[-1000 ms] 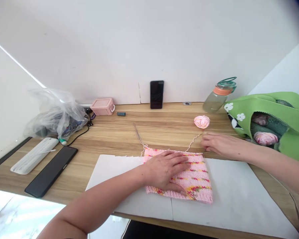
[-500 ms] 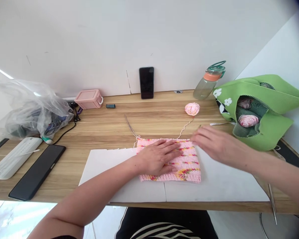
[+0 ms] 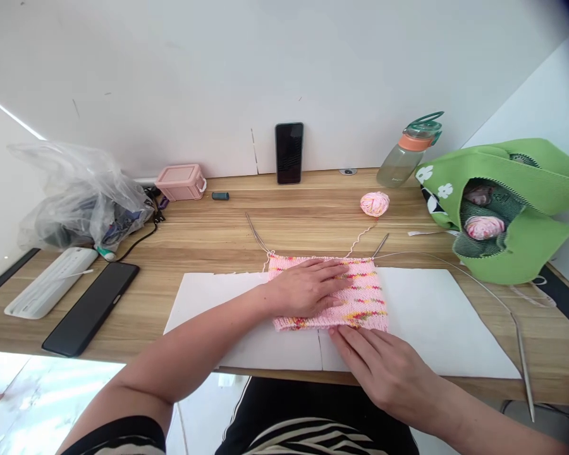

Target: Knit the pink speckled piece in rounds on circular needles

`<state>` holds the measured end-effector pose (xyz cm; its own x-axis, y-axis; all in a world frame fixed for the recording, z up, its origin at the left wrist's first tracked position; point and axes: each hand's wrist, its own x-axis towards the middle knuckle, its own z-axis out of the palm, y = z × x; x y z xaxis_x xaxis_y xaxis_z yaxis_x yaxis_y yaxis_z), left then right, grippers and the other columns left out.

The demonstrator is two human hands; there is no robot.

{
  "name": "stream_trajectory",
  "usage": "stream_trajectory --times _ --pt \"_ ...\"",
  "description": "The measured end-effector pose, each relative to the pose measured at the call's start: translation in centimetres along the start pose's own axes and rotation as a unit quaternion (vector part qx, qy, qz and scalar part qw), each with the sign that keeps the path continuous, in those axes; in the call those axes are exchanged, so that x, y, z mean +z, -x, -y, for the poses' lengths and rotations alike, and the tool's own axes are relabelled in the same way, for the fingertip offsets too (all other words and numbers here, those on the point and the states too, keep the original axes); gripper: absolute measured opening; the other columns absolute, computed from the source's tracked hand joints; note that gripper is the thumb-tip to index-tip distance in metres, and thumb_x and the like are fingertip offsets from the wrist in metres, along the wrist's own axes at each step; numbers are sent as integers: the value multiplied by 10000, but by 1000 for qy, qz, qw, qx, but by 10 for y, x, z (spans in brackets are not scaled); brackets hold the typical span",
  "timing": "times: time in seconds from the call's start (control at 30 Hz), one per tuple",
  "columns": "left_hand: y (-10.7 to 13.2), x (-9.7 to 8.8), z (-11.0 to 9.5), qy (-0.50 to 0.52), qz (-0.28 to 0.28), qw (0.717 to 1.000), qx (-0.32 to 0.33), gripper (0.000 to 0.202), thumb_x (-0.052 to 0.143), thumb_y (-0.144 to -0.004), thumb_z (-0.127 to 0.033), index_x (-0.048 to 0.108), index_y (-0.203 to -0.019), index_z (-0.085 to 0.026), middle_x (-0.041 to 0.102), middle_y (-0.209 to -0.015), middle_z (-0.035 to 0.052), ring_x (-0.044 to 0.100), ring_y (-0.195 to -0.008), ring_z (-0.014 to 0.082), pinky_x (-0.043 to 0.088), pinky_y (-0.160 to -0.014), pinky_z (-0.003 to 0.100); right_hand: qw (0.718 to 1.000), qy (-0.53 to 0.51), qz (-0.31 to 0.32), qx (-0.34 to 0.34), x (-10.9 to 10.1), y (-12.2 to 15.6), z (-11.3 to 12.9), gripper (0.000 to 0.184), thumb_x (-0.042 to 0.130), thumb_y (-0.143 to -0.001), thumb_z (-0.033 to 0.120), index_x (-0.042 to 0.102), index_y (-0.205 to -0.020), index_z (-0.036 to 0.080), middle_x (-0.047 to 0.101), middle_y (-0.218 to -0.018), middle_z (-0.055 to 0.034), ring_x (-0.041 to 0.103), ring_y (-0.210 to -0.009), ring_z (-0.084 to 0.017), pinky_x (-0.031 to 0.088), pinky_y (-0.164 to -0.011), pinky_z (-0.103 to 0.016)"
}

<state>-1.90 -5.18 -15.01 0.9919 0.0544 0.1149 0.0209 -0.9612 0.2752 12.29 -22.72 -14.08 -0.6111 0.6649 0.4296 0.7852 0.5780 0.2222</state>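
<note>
A pink knitted piece [image 3: 360,291] with yellow, red and green flecks lies flat on white paper [image 3: 422,322]. My left hand [image 3: 306,287] rests palm down across its middle, fingers stretched out. At the lower hem, my right hand [image 3: 384,363] touches the fabric with extended fingertips; its palm side is hidden. Along the top edge runs a circular needle: one metal tip [image 3: 382,245] pokes out at the top right corner. Other thin needles [image 3: 256,232] stick out at the top left. From the top edge, yarn leads to a pink yarn ball [image 3: 374,204].
Behind stand a phone [image 3: 289,153] against the wall, a pink box [image 3: 181,182] and a water bottle [image 3: 409,151]. At right sits a green bag [image 3: 516,253] holding yarn; a metal needle [image 3: 524,363] overhangs the front edge. Left are a plastic bag [image 3: 83,189], power strip [image 3: 52,281] and black phone [image 3: 92,309].
My right hand has moved from the top right corner of the knitting down to its lower hem, uncovering the needle tip. My left hand stays on the fabric. The view has shifted slightly.
</note>
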Motion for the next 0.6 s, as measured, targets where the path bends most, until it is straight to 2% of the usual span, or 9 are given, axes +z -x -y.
stream_trajectory --times 0.1,0.2,0.3,0.43,0.6 --pt "0 -1 0 0 4 1000 -1 489 306 -1001 -369 418 -1420 -144 361 -1532 101 254 -1448 197 192 -1192 368 1000 20 14 8 2 -8 2 344 415 -821 -3 662 -1060 22 704 -977 -177 633 -789 -256 419 -679 -365" --pt "1 0 1 1 1 1000 2 488 321 -997 -374 427 -1413 -142 364 -1529 107 252 -1449 202 195 -1192 369 998 37 33 27 2 -16 3 336 433 -812 9 676 -1041 38 698 -919 -155 607 -715 -231 402 -627 -349" --pt "1 2 2 0 -5 1000 8 498 318 -998 -388 437 -1406 -128 371 -1524 112 252 -1448 207 197 -1193 364 997 57 49 36 4 -24 5 323 439 -806 6 692 -1004 37 682 -832 -140 583 -717 -235 413 -663 -366" --pt "0 2 2 6 -8 1000 8 490 317 -1001 -373 445 -1401 -120 382 -1517 119 254 -1448 204 197 -1196 363 998 50 41 28 12 -29 6 315 426 -807 -1 699 -958 43 684 -893 -160 583 -813 -266 419 -726 -396" --pt "1 -1 4 21 -14 1000 1 471 324 -1003 -337 437 -1406 -123 389 -1512 120 251 -1450 193 215 -1196 357 999 20 24 15 11 -29 0 296 436 -800 -22 687 -934 60 660 -840 -135 560 -756 -237 411 -709 -382"
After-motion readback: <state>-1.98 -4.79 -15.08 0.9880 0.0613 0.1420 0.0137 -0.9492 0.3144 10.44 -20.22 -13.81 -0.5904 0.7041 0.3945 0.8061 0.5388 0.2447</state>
